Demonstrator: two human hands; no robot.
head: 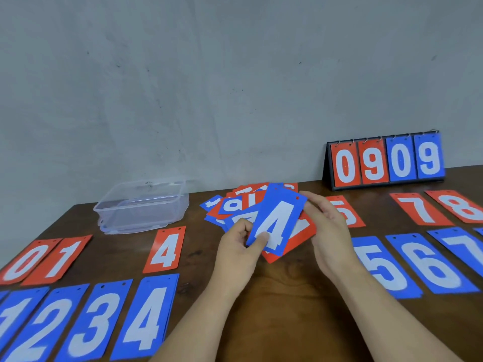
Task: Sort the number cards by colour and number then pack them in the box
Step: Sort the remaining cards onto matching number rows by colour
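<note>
Right of the clear plastic box (142, 205), the left hand (239, 245) pinches a flat, rectangular blue 4 card (278, 218), its punched end pointing away. The right hand (329, 231) meets the card's edge, and I cannot tell whether it grips.

A black flip scoreboard (385, 162) reading 0909 is stood on the wooden table's (282, 296) far edge, towards the right, backed by a grey wall (209, 74).

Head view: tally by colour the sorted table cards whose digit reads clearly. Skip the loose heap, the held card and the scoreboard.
Red: 6 (red 0, red 1, red 4, red 5, red 7, red 8)
Blue: 7 (blue 1, blue 2, blue 3, blue 4, blue 5, blue 6, blue 7)
Total: 13
A blue sliver at the right edge: uncounted.
</note>
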